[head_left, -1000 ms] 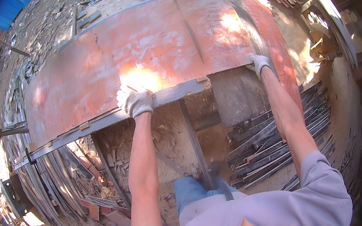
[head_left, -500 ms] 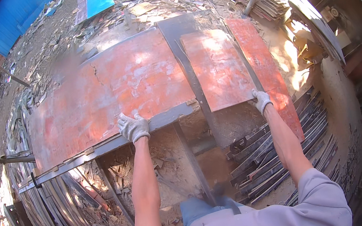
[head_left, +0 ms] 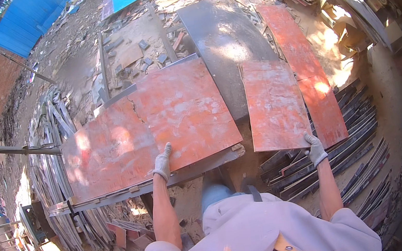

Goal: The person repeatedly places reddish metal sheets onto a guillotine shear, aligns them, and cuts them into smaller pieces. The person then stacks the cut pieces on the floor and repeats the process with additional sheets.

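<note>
Both my hands wear pale work gloves. My left hand [head_left: 163, 163] grips the near edge of a large, worn red plywood panel [head_left: 186, 112], its thumb on top and its other fingers mostly hidden. A jagged crack runs into this panel's surface, which lies on a grey metal-edged frame [head_left: 207, 165]. On the right, my right hand [head_left: 315, 149] is closed on the near right corner of a smaller red plywood board [head_left: 276, 104]. This board partly covers a dark sheet [head_left: 230, 43] and has its near end out over the ground.
A long red strip [head_left: 301, 64] lies right of the smaller board. Below it are stacked dark slats [head_left: 301, 170]. A metal pole [head_left: 12, 148] reaches in from the left, near bundled strips [head_left: 53, 147]. Scrap pieces [head_left: 147, 61] lie beyond the large panel.
Both red panels have come nearer to me, uncovering more of the dark sheet and the scrap behind. My left hand, spread flat before, now grips the panel's edge.
</note>
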A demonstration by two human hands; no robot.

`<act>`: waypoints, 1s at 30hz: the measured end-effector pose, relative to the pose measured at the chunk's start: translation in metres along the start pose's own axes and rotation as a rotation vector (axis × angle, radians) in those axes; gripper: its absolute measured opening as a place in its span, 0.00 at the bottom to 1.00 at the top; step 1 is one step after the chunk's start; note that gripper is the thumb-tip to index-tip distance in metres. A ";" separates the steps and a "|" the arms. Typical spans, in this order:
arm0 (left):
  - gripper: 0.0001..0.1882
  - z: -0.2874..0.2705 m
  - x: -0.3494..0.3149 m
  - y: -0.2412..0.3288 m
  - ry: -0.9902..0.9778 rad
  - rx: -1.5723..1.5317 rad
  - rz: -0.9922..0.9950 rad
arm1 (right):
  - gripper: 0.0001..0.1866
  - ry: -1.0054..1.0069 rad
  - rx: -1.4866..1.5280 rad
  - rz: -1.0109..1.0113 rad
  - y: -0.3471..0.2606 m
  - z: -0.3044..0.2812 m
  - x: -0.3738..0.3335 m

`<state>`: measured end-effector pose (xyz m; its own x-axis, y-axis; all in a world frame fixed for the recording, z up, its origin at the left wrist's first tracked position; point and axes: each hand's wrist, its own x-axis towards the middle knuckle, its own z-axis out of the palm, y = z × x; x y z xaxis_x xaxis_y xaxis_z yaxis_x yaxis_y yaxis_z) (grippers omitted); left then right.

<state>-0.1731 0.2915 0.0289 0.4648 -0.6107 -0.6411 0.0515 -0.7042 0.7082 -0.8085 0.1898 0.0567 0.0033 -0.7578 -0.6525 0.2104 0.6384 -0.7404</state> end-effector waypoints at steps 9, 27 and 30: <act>0.35 -0.026 -0.282 -0.129 -0.111 -0.875 0.132 | 0.15 -0.036 -0.083 -0.075 0.037 -0.075 -0.070; 0.17 -0.116 -0.544 -0.317 1.072 -1.402 0.682 | 0.15 -0.093 -0.166 -0.222 0.041 -0.074 -0.078; 0.28 -0.166 -0.556 -0.291 1.403 -1.029 0.472 | 0.16 -0.121 -0.126 -0.208 0.052 -0.086 -0.066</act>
<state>-0.2997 0.8957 0.2281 0.8961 0.4423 -0.0374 -0.0767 0.2374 0.9684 -0.8816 0.2843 0.0477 0.0915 -0.8801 -0.4658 0.0958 0.4734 -0.8756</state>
